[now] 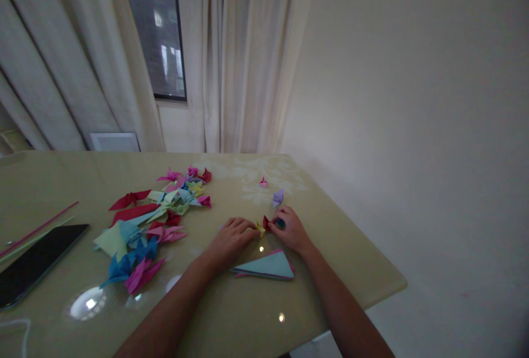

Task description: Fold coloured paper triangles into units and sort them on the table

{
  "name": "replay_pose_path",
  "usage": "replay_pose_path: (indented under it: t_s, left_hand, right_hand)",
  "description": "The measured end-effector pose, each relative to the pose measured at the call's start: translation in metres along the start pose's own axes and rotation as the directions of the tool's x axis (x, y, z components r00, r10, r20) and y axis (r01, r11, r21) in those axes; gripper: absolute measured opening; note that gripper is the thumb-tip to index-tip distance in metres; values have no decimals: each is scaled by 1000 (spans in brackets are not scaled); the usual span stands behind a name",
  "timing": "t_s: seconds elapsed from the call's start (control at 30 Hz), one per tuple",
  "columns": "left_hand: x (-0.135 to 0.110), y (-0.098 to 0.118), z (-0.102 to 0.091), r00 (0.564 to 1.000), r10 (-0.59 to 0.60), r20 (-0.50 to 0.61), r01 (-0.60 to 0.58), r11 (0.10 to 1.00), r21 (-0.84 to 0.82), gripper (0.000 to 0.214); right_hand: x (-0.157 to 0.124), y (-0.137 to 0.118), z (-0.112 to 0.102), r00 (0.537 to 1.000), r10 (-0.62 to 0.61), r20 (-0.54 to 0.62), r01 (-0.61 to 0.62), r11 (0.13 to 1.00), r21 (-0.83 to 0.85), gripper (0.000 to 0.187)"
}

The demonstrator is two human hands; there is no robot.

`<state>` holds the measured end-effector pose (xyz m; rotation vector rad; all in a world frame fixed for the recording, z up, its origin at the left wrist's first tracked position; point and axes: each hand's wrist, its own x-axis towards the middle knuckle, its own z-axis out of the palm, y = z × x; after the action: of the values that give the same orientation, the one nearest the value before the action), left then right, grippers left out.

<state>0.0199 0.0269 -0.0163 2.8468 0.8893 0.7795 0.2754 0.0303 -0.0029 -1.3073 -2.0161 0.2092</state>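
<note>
My left hand (pixel 237 233) is closed, its fingertips pinching a small yellow origami piece (pixel 260 229) on the table. Facing it, my right hand (pixel 291 228) pinches a small dark red origami piece (pixel 266 222), close beside the yellow one. A dark blue-green paper bit (pixel 280 223) shows between the right fingers; whether it is gripped is unclear. Just beyond that hand sits a lilac folded paper (pixel 278 198), with a small pink one (pixel 263 182) farther back. Nearer me, between my forearms, lies a pointed stack of folded light blue and pink paper (pixel 268 266).
Several colourful origami pieces (pixel 165 204) lie heaped left of my hands. Farther left are a black phone (pixel 41 261), a thin pink strip (pixel 45 226) and a white cable (pixel 25 322). The glossy table (pixel 351 259) ends at a slanting right edge near the wall.
</note>
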Motion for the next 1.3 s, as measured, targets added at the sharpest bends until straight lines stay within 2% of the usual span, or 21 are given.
replay_pose_path:
  t_s: [0.27, 0.43, 0.63, 0.9, 1.0, 1.1, 1.17, 1.3]
  left_hand:
    - [3, 5, -1, 999, 39, 12, -39, 999, -16, 29]
    - [3, 3, 2, 1000, 3, 10, -3, 1000, 26, 30]
    - [2, 3, 4, 999, -36, -6, 36, 998, 43, 30]
    - [2, 5, -1, 996, -84, -7, 84, 994, 66, 37]
    - [0, 5, -5, 986, -151, -74, 156, 985, 72, 48]
    - [-3, 2, -6, 946, -297, -130, 309, 948, 84, 61]
    - [-5, -3, -5, 919, -376, -121, 385, 921, 60, 66]
    - [-7, -13, 1, 906, -409, -109, 401, 912, -87, 69]
  right_hand:
    - [1, -2, 1, 1000, 10, -9, -10, 1000, -29, 11]
    - [2, -2, -1, 998, 23, -57, -22, 1000, 6, 9]
    - [1, 12, -9, 976, 163, -146, -171, 984, -42, 1]
    - [-1, 15, -9, 968, 242, -72, -247, 967, -68, 4]
    - [-1, 14, -9, 964, 261, -45, -263, 963, -63, 4]
    - [-1, 15, -9, 961, 276, -36, -278, 958, -68, 5]
    - [-1, 15, -9, 961, 273, -39, -276, 959, -66, 6]
    - [-1, 15, -10, 963, 261, -67, -264, 964, -40, 9]
